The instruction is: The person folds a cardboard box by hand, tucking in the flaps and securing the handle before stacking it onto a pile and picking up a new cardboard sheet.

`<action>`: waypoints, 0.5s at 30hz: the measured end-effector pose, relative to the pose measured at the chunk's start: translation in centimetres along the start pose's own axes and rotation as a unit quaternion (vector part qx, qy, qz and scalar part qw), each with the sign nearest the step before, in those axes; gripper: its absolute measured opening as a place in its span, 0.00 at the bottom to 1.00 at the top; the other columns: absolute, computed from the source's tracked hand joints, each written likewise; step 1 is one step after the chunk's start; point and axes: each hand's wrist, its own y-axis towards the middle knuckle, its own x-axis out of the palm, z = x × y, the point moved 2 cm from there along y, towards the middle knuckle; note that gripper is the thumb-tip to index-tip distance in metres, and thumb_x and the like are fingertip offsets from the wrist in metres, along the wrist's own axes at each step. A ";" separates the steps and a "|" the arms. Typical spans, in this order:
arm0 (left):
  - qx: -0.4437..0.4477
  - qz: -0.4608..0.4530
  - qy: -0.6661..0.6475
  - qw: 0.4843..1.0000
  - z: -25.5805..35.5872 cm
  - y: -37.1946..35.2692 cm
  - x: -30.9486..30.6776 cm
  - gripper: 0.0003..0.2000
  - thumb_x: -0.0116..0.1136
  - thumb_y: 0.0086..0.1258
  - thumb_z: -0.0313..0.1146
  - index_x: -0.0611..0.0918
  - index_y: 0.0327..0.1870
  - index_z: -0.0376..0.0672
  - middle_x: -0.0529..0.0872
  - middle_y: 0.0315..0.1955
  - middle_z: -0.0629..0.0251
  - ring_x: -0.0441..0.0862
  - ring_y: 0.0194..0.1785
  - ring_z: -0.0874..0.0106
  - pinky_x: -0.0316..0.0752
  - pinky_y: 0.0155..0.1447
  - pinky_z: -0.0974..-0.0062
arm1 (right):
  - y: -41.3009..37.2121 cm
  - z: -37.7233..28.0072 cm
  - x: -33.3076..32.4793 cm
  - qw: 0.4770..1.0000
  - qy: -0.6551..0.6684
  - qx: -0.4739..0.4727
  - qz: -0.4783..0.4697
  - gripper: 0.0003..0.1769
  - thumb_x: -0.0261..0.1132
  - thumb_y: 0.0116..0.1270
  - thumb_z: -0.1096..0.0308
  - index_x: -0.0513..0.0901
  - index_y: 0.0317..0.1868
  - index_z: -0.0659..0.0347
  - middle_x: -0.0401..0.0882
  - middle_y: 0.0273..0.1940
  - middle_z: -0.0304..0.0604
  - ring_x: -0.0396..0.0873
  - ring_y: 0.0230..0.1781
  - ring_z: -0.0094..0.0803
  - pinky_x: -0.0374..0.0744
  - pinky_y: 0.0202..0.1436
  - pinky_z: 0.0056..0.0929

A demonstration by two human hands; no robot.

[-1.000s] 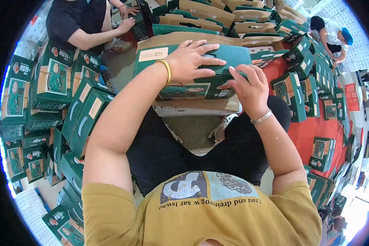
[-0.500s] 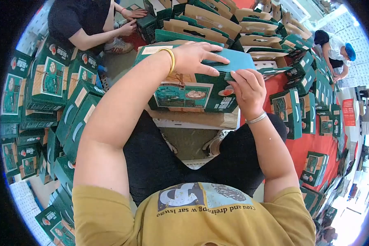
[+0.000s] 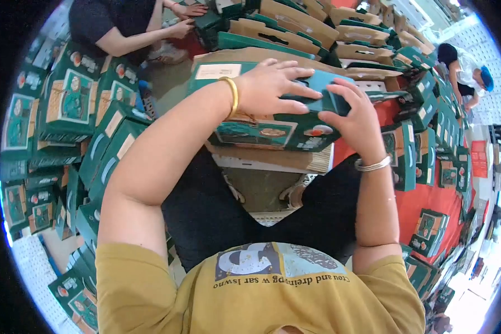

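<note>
A green printed carton [image 3: 312, 139] lies in front of my knees, its picture side toward me and a white label on its top left. My left hand [image 3: 273, 89], wearing a gold bangle, rests flat across the carton's upper face with fingers spread. At the carton's right corner is my right hand [image 3: 356, 114], with a silver bangle. Its thumb and fingers are apart and curve over the corner edge. The left hand and forearm hide part of the carton's top.
Cardboard pieces [image 3: 273, 160] lie under the carton. Rows of open-topped cartons [image 3: 284, 39] stand ahead, and stacked green boxes [image 3: 67, 106] fill the left. More boxes [image 3: 428, 228] sit on red flooring [image 3: 409, 195] at right. One person [image 3: 117, 28] works at upper left, another [image 3: 467, 75] at upper right.
My right hand has gone from fingertips pinched together at the carton's corner to fingers spread over it, slightly higher and farther right. My left hand stays on top.
</note>
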 end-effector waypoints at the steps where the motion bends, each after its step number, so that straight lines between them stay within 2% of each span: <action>1: -0.003 -0.027 -0.035 0.999 -0.1 -0.4 -0.6 0.22 0.49 0.77 0.54 0.79 0.68 0.62 0.65 0.75 0.57 0.59 0.78 0.51 0.51 0.79 0.50 | -0.1 -0.1 -0.2 1.000 -0.001 -0.017 -0.021 0.29 0.79 0.48 0.62 0.84 0.53 0.57 0.79 0.61 0.50 0.76 0.62 0.51 0.73 0.66 0.45; 3: -0.001 -0.062 -0.105 0.993 -1.9 -1.6 -2.1 0.23 0.47 0.78 0.53 0.77 0.69 0.59 0.66 0.75 0.56 0.60 0.78 0.54 0.52 0.79 0.54 | -0.7 -0.4 -0.1 0.999 -0.004 -0.012 -0.034 0.29 0.78 0.51 0.63 0.83 0.55 0.59 0.78 0.63 0.50 0.75 0.63 0.51 0.72 0.67 0.44; 5: -0.104 -0.049 -0.013 0.993 -3.3 -5.3 -3.3 0.23 0.45 0.79 0.51 0.74 0.71 0.58 0.71 0.72 0.53 0.63 0.76 0.56 0.56 0.77 0.57 | -1.5 -1.1 0.2 0.999 -0.031 -0.005 -0.012 0.28 0.77 0.52 0.63 0.83 0.55 0.58 0.77 0.64 0.51 0.75 0.64 0.51 0.72 0.67 0.45; 6: -0.156 -0.031 0.039 0.986 -4.3 -7.1 -3.2 0.23 0.44 0.80 0.50 0.74 0.72 0.58 0.72 0.70 0.53 0.65 0.75 0.57 0.57 0.76 0.57 | -2.0 -1.6 0.7 0.997 -0.067 -0.026 0.034 0.23 0.75 0.55 0.65 0.83 0.53 0.57 0.79 0.60 0.48 0.76 0.62 0.49 0.74 0.64 0.45; 8: -0.179 0.003 0.050 0.983 -5.6 -9.2 -3.0 0.23 0.44 0.80 0.49 0.74 0.72 0.58 0.76 0.67 0.54 0.68 0.73 0.57 0.58 0.75 0.58 | -2.3 -4.6 2.2 0.989 -0.096 -0.059 0.094 0.18 0.72 0.56 0.67 0.84 0.49 0.56 0.81 0.53 0.44 0.78 0.57 0.45 0.76 0.59 0.44; 9: -0.177 0.015 0.033 0.984 -5.5 -9.1 -2.8 0.23 0.45 0.79 0.49 0.74 0.71 0.58 0.78 0.65 0.55 0.71 0.70 0.57 0.61 0.74 0.59 | -2.2 -6.9 3.3 0.979 -0.099 -0.146 0.098 0.15 0.70 0.56 0.72 0.84 0.46 0.55 0.81 0.47 0.42 0.79 0.53 0.41 0.77 0.56 0.43; 10: -0.174 0.029 0.013 0.984 -5.5 -9.0 -2.5 0.22 0.45 0.79 0.49 0.75 0.71 0.57 0.79 0.63 0.55 0.74 0.68 0.58 0.63 0.73 0.59 | -2.2 -8.8 4.5 0.969 -0.111 -0.214 0.060 0.18 0.70 0.55 0.72 0.84 0.48 0.56 0.81 0.46 0.41 0.79 0.52 0.39 0.78 0.55 0.41; 11: -0.152 0.051 0.008 0.987 -6.0 -8.6 -2.4 0.22 0.46 0.79 0.48 0.77 0.69 0.56 0.82 0.59 0.57 0.78 0.63 0.59 0.69 0.69 0.62 | -1.8 -10.1 6.0 0.966 -0.047 -0.247 0.068 0.20 0.71 0.55 0.71 0.84 0.50 0.57 0.79 0.47 0.41 0.79 0.51 0.38 0.79 0.54 0.39; 13: -0.157 0.059 0.003 0.986 -6.5 -8.3 -2.4 0.21 0.46 0.78 0.49 0.79 0.67 0.55 0.83 0.58 0.58 0.80 0.60 0.58 0.71 0.68 0.63 | -0.2 -12.1 8.1 0.956 -0.054 -0.275 0.083 0.21 0.71 0.55 0.69 0.84 0.52 0.56 0.78 0.47 0.39 0.78 0.52 0.38 0.79 0.54 0.38; 14: -0.208 0.008 0.011 0.978 -6.8 -8.1 -2.4 0.24 0.38 0.78 0.57 0.74 0.71 0.68 0.80 0.65 0.66 0.76 0.67 0.63 0.68 0.69 0.57 | 0.8 -12.6 9.2 0.957 -0.066 -0.263 0.100 0.19 0.71 0.56 0.69 0.84 0.50 0.57 0.78 0.47 0.39 0.78 0.52 0.39 0.79 0.53 0.38; 15: -0.205 0.011 0.004 0.979 -7.2 -8.1 -2.2 0.24 0.39 0.78 0.58 0.74 0.71 0.69 0.79 0.66 0.67 0.76 0.68 0.63 0.68 0.69 0.56 | 1.8 -12.2 10.2 0.957 -0.071 -0.258 0.110 0.19 0.71 0.56 0.69 0.84 0.50 0.57 0.78 0.47 0.39 0.78 0.52 0.39 0.79 0.53 0.38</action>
